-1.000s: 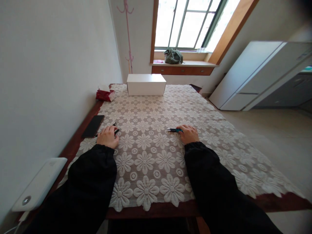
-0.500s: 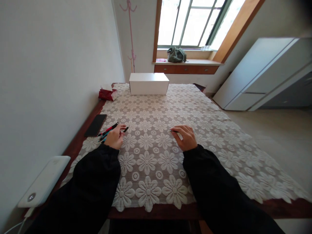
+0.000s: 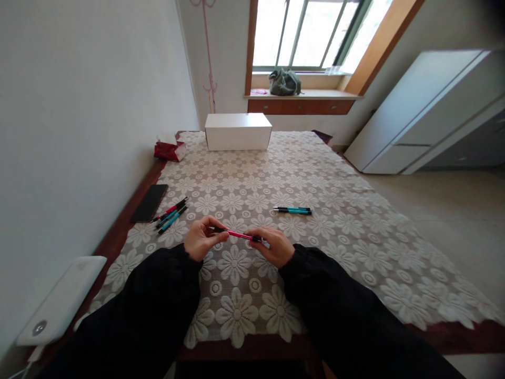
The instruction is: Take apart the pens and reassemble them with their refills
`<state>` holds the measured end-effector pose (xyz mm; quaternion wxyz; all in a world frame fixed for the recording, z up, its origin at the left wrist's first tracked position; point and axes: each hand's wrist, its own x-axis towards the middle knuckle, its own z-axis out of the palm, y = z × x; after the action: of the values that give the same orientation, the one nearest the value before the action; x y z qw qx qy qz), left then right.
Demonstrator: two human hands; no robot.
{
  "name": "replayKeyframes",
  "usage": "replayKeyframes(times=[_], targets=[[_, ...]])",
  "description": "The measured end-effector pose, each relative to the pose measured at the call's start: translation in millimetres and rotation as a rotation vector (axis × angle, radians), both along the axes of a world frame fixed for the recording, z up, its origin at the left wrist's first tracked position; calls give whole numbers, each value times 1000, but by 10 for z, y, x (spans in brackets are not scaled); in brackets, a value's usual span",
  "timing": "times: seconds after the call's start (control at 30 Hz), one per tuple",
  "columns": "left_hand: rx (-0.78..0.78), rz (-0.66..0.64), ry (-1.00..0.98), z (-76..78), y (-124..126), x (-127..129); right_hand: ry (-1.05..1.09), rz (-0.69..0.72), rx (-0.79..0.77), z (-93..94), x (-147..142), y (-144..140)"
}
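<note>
Between my two hands is a red pen (image 3: 239, 235) with black ends, held level just above the tablecloth. My left hand (image 3: 203, 238) pinches its left end between thumb and fingers. At the other end, the fingers of my right hand (image 3: 274, 246) are closed on its black part. To the right, beyond my right hand, teal pens (image 3: 294, 210) with black ends lie side by side. A loose group of several pens, red and teal (image 3: 172, 218), rests to the left of my left hand.
A dark phone (image 3: 149, 203) lies at the table's left edge, with a white power bank (image 3: 63, 300) and cable nearer me. Farther back are a red tissue pack (image 3: 169, 151) and a white box (image 3: 238, 132). Flower-patterned lace cloth (image 3: 236, 310) covers the table.
Both hands have come together nearer me, now holding a red pen between them. My right hand has left the teal pens on the right; my left hand has moved off the left group.
</note>
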<state>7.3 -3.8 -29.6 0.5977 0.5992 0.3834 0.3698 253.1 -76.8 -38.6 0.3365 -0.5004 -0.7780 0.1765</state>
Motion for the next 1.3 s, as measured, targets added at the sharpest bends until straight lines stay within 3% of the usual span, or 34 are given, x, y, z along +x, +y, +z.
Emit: replayKeyframes(times=[0.3,0.63,0.8,1.03,1.3], targets=[[414,33,320,11,-60,2,1,-51,10,-15,-6,-1],[598,-112,411,-48,-64,-23,-138,68,82,-32,-38,-2],[732,-184,493,-119,16,-56,-211,50,78,-61,-34,8],[768,-266,548,-139,33,-57,-309,67,-37,-118,-19,36],[808,-242,558,-64,-25,-43,-312,68,18,-204,-8,54]])
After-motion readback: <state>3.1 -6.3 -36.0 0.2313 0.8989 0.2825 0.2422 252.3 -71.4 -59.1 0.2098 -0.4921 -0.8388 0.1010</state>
